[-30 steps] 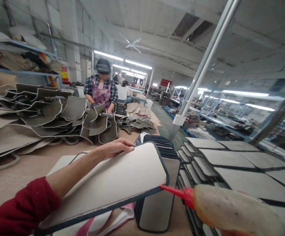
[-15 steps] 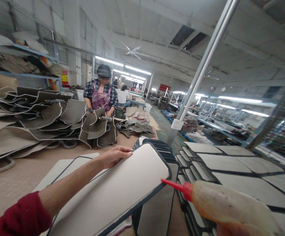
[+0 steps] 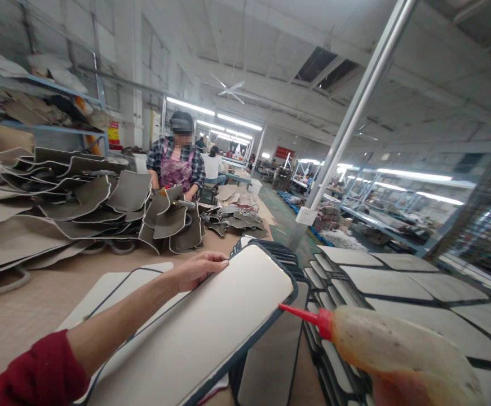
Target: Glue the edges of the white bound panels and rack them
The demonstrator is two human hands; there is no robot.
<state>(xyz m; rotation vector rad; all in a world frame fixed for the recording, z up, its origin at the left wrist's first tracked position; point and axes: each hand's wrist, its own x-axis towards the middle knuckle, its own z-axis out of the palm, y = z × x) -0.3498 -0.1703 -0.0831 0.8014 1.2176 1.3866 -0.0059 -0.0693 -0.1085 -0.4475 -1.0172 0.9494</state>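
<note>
Left arm [image 3: 131,310] wears a dark red, creased fabric sleeve [image 3: 38,369]; beyond the sleeve, left hand [image 3: 198,269] is bare.

A strip of counter [image 3: 21,321] lay open between the grey heap [image 3: 84,208] and the left forearm [image 3: 129,313]. Past the held panel [image 3: 211,327], packed panels [image 3: 270,358] blocked passage; the bottle [image 3: 397,347] and pale stacks [image 3: 397,281] crowded the right.
</note>
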